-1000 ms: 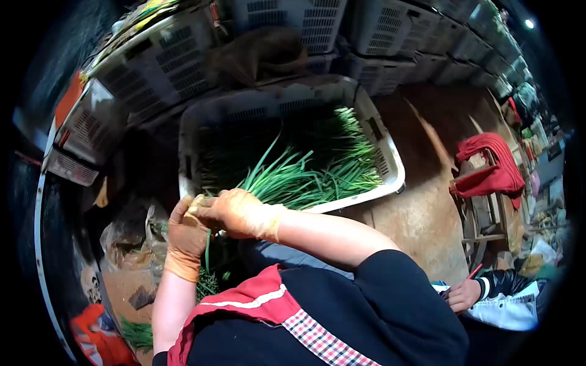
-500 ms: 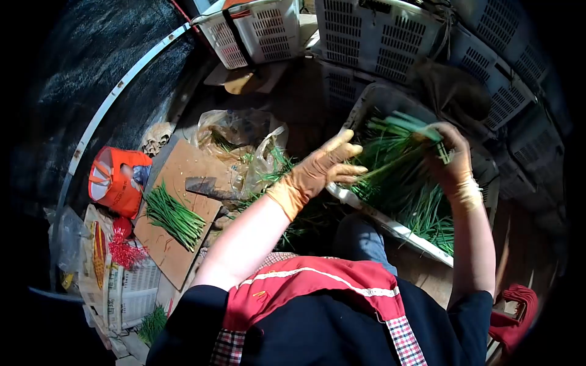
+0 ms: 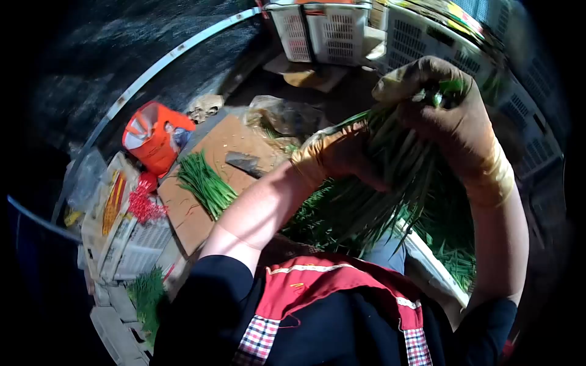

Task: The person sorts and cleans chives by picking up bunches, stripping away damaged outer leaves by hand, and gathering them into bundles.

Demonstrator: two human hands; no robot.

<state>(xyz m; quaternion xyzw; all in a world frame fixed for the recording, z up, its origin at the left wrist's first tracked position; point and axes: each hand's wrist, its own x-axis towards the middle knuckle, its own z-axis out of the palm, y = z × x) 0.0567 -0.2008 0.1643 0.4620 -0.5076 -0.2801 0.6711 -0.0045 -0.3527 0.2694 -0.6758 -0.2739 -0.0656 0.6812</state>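
Observation:
My right hand (image 3: 448, 116), in a stained glove, is closed round the pale stem ends of a bunch of chives (image 3: 397, 168), held up in front of me with the leaves hanging down. My left hand (image 3: 348, 155), also gloved, is against the side of the same bunch, its thumb in front and its fingers partly hidden by leaves. Under the bunch, loose chives fill a white crate (image 3: 434, 262). Farther left, a neat bundle of chives (image 3: 206, 185) lies on a brown board (image 3: 220, 135) beside a dark, flat, blade-like piece (image 3: 242, 161).
An orange bag (image 3: 155, 139) and red plastic string (image 3: 146, 201) are left of the board. A clear plastic bag (image 3: 287, 116) lies beyond it. White slotted crates (image 3: 339, 33) stand at the back and right. More greens (image 3: 146, 302) sit at the lower left.
My right hand has lifted the chives up and nearer to me. My left hand, outstretched and apart before, has come to the bunch. The view has shifted to the right.

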